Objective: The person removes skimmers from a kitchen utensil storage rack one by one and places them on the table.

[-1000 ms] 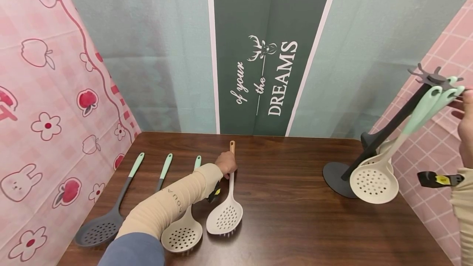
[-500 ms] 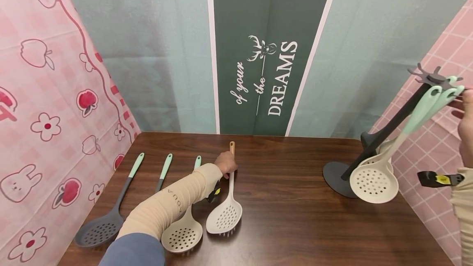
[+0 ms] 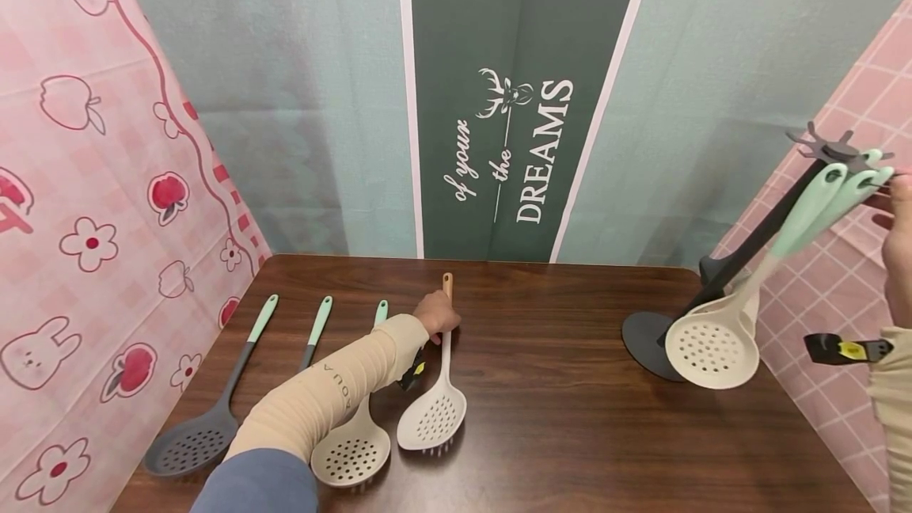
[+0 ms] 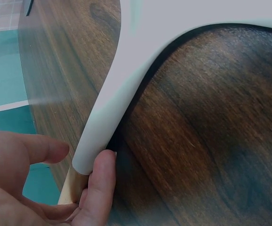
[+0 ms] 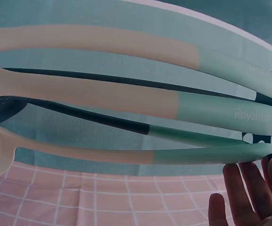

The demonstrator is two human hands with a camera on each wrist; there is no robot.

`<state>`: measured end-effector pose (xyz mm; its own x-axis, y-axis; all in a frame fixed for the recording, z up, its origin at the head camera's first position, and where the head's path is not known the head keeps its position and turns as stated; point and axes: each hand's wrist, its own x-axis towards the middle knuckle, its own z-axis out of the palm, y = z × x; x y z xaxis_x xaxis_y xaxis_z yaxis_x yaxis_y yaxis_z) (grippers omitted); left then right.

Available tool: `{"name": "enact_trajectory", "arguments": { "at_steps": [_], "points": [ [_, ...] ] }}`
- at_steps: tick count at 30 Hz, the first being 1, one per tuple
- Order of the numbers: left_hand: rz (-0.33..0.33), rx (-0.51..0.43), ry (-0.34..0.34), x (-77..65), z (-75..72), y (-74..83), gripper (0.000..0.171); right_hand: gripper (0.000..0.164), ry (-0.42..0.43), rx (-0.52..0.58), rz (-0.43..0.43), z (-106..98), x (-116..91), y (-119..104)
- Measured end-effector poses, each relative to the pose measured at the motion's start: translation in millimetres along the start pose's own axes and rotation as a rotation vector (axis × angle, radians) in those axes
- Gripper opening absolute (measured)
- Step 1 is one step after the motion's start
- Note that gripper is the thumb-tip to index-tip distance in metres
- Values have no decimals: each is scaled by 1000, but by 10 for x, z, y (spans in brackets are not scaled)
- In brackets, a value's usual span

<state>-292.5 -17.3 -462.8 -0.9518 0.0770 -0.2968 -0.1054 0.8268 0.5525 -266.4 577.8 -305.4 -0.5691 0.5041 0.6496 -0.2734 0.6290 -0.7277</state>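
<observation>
**Left hand (image 3: 436, 315) on the white turner (image 3: 432, 418), right hand (image 3: 899, 244) at the rack (image 3: 650, 347)**

On my feed, the left fingers curl round the white turner near the joint where its wooden handle (image 3: 447, 283) meets the pale stem; one fingertip lies along the side of the stem. The right fingers touch the end of a mint handle (image 5: 216, 154) at its hook. I can't tell whether they pinch it or only rest there.

The white turner lies on the brown table (image 3: 570, 434), slotted head towards me, wooden end pointing to the far edge. Just left of it I have a beige skimmer (image 3: 351, 454), then a mint-tipped utensil (image 3: 319, 323) mostly hidden by the left sleeve (image 3: 306, 402), then a grey slotted turner (image 3: 192, 443).

Well apart on the right, the dark rack stands on its round base. From its hooks hang several mint-handled utensils, a pale perforated skimmer (image 3: 712, 351) among them; my right wrist view shows a dark-stemmed one (image 5: 126, 123) too. Beyond the table I see a green and grey-blue backdrop (image 3: 513, 6), with pink cloth (image 3: 71, 180) at left and a pink grid-patterned cover (image 3: 855, 426) at right.
</observation>
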Motion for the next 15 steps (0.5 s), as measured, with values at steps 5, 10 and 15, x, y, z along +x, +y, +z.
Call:
{"name": "enact_trajectory", "arguments": {
  "at_steps": [5, 10, 15],
  "points": [
    [1, 3, 3, -8, -7, -3, 22, 29, 5, 87, -3, 38, -215, -428],
    [0, -3, 2, -17, -22, 1, 19, 23, 10, 67, -3, 122, -640, -1338],
    [-10, 11, 2, 37, -11, -25, 22, 28, 26, 22, 65, 124, -603, -1392]
  ]
}}
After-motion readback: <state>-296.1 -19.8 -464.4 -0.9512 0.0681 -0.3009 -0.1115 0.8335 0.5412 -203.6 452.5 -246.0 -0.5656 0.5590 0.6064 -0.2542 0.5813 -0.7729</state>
